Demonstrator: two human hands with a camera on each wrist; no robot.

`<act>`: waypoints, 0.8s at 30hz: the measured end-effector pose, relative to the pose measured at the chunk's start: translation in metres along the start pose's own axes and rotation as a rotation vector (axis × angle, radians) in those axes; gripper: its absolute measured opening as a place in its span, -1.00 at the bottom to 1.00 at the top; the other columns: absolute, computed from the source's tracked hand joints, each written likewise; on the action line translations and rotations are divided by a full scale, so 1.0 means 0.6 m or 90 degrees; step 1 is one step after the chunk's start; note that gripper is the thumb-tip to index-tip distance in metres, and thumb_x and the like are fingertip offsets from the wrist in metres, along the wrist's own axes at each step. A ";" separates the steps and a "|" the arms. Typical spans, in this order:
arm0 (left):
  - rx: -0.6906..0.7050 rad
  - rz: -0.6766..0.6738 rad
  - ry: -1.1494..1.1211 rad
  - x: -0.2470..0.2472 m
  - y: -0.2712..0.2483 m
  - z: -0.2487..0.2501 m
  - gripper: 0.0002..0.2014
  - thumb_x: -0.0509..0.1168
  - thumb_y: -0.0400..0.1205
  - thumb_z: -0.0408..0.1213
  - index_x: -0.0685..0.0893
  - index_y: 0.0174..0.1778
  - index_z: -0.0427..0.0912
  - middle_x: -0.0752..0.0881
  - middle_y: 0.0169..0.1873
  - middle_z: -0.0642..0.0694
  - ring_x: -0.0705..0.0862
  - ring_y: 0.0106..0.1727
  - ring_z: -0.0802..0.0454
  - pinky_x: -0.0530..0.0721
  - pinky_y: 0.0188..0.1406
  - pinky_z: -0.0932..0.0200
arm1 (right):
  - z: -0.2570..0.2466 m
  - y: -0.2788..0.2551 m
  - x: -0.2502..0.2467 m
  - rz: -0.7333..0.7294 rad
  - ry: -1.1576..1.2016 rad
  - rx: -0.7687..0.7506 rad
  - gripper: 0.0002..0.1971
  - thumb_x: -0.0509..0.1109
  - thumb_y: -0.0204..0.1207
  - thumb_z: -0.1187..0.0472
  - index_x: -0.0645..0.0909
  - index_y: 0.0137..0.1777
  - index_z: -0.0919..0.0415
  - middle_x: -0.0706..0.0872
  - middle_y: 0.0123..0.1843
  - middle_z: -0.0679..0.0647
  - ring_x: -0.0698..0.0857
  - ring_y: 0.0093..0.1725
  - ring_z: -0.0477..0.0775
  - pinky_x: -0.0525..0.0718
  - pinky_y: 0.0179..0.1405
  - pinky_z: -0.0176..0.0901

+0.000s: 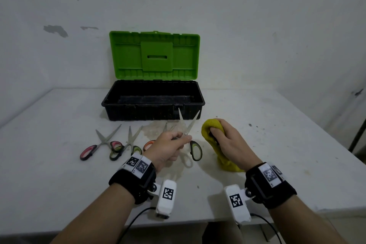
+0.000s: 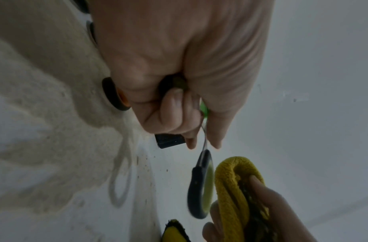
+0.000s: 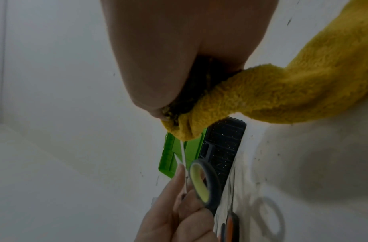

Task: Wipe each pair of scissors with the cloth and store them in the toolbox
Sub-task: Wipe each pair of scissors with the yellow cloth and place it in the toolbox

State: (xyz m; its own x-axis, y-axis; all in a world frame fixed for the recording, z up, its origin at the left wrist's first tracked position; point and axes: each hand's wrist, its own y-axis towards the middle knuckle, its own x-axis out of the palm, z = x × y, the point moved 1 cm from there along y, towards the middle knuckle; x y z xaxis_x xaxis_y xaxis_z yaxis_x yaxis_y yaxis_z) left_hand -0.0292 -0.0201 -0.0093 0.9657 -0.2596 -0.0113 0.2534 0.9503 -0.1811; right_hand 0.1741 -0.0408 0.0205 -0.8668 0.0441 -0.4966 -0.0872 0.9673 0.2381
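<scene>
scissors point(image 1: 189, 130), blades splayed, pinched near the pivot in the left hand point(image 1: 168, 147) above the surface point(image 1: 277, 144), toolbox point(image 1: 152, 103) open behind; right hand point(image 1: 229, 142) bunched round the cloth point(image 1: 210, 128); risk: open blades nicking fingers or snagging cloth.

No legible text, brand, number or sign in any view.

Machine-readable markers only, all seen from the head camera:
- Black-and-white square code tags on the white band of the black left wrist strap point(image 1: 138, 165), at about 7 o'clock from the table centre; two side by side.
- One such tag on the white plastic left wrist camera housing point(image 1: 168, 193), at 6 o'clock.
- One on the white plastic right wrist camera housing point(image 1: 236, 200), at 5 o'clock.
- Blurred tags on the black right wrist strap point(image 1: 269, 174), at 4 o'clock; pattern not readable.
</scene>
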 end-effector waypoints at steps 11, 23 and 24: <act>-0.014 -0.041 0.032 -0.001 -0.012 0.000 -0.82 0.36 0.71 -0.36 0.74 0.20 -0.26 0.50 -0.55 0.11 0.24 -0.56 0.18 0.16 -0.63 0.32 | -0.001 0.002 -0.001 -0.008 0.027 0.010 -0.81 0.19 0.70 0.16 0.62 0.12 -0.07 0.71 -0.02 -0.07 0.65 -0.05 -0.07 0.62 0.04 -0.12; 0.002 0.027 0.114 0.008 -0.009 0.004 -0.59 0.39 0.69 -0.05 0.72 0.03 -0.43 0.42 -0.55 0.05 0.28 -0.64 0.17 0.19 -0.72 0.32 | -0.014 -0.012 0.002 -0.005 -0.145 -0.164 -0.70 0.19 0.74 0.14 0.48 0.44 0.09 0.62 0.04 0.02 0.59 0.01 -0.12 0.55 0.02 -0.25; 0.011 0.033 0.141 0.010 -0.008 0.004 -0.61 0.39 0.69 -0.04 0.73 -0.02 -0.40 0.43 -0.53 0.04 0.28 -0.66 0.18 0.19 -0.72 0.33 | -0.009 -0.011 0.005 0.005 -0.172 -0.193 -0.67 0.25 0.71 0.14 0.47 0.45 0.08 0.60 0.05 -0.02 0.59 -0.01 -0.15 0.54 0.00 -0.27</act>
State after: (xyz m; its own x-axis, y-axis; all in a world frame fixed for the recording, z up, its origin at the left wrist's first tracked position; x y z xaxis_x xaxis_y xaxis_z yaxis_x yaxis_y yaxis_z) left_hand -0.0245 -0.0258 -0.0058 0.9420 -0.2391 -0.2356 0.2059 0.9659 -0.1570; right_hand 0.1694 -0.0485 0.0221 -0.7119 0.1544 -0.6851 -0.2567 0.8508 0.4585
